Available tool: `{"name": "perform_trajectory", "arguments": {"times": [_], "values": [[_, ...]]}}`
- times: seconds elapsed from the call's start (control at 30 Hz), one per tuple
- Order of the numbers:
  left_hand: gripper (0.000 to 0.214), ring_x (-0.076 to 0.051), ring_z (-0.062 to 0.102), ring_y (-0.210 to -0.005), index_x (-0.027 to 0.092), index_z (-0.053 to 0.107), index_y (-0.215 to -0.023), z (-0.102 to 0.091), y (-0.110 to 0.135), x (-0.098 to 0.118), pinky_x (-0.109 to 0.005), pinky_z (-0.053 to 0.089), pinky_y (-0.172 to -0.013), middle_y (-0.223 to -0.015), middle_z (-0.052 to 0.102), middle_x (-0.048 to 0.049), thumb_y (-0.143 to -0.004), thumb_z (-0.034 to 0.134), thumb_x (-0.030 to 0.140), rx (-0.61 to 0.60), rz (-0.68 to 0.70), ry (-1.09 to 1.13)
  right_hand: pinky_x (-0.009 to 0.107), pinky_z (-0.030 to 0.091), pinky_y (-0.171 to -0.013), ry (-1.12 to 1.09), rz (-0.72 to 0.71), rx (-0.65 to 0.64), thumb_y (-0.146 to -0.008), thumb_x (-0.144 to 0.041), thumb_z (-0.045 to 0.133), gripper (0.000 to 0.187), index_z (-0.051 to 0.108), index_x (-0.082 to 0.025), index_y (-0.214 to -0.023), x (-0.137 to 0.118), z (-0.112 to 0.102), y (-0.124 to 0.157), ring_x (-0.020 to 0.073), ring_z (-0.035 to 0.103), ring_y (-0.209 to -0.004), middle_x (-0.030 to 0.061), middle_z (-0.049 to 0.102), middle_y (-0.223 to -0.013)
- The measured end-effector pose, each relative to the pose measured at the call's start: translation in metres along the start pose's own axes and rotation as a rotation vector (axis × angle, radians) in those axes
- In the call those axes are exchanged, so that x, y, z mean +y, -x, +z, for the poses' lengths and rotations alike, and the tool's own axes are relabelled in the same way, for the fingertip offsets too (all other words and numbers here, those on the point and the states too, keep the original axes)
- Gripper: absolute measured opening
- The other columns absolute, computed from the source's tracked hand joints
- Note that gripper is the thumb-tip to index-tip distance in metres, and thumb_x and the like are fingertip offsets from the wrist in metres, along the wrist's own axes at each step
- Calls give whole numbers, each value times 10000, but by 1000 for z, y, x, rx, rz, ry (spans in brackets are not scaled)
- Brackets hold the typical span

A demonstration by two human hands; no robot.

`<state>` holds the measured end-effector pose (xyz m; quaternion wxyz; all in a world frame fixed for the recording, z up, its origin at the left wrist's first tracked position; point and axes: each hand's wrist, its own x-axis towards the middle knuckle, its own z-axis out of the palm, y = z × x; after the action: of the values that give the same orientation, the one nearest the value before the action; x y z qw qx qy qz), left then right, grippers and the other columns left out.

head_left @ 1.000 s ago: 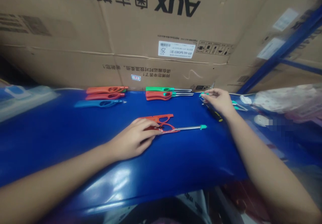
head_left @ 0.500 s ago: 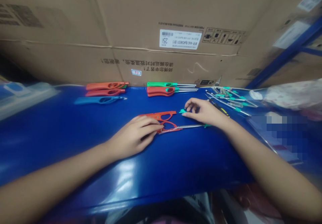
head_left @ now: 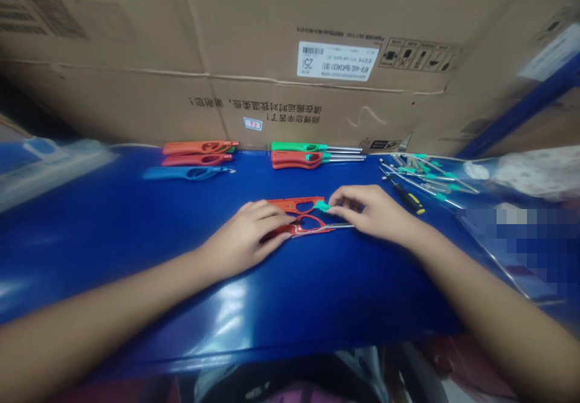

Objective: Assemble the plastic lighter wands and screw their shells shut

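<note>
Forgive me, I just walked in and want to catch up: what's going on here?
A person's left hand is on the near orange piece, from which a metal rod extends. The right hand holds a small green part by the right end of the far orange piece. A screwdriver lies beyond that hand on the blue table.

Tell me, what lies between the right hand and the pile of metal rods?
In the head view, a black-and-yellow screwdriver lies between the right hand and the pile of metal rods.

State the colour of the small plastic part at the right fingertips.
The small plastic part is bluish green, in the head view.
</note>
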<state>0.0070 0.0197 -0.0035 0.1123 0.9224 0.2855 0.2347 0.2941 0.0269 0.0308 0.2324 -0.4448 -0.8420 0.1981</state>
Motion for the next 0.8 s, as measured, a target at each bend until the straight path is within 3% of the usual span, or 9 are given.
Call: {"name": "perform_trajectory", "arguments": {"times": [0.1,0.23,0.5,0.8], "values": [[237,-223,608,-1086,218,661,-1197,0,0,1,-392,435,-944,-1175,681,-79,-1013,529,286,-17,-17,4,248,429,-645,5,-95,-61,-935,-238,614,81,681,-200,-910,-10,11,1,127,585,-690,23,688,-861],[225,-228,594,-1086,214,665,-1176,-1,-1,5,-394,424,-942,-1152,674,-77,-1010,531,287,-32,-47,21,266,419,-675,46,-114,-91,-941,-233,606,73,664,-203,-910,-13,21,3,142,581,-742,28,680,-910],[230,-231,577,-1110,197,645,-1197,-4,-1,9,-401,421,-955,-1142,667,-75,-1007,537,270,-67,-90,58,271,413,-691,132,-136,-157,-964,-213,549,97,639,-192,-933,-13,16,5,148,574,-795,30,650,-948],[229,-221,599,-1051,163,669,-1166,-2,-2,11,-381,474,-938,-1093,671,-87,-986,583,275,-51,-96,159,264,403,-686,107,-227,-174,-971,-202,526,100,616,-178,-937,-14,25,7,135,559,-777,20,631,-903]]}}
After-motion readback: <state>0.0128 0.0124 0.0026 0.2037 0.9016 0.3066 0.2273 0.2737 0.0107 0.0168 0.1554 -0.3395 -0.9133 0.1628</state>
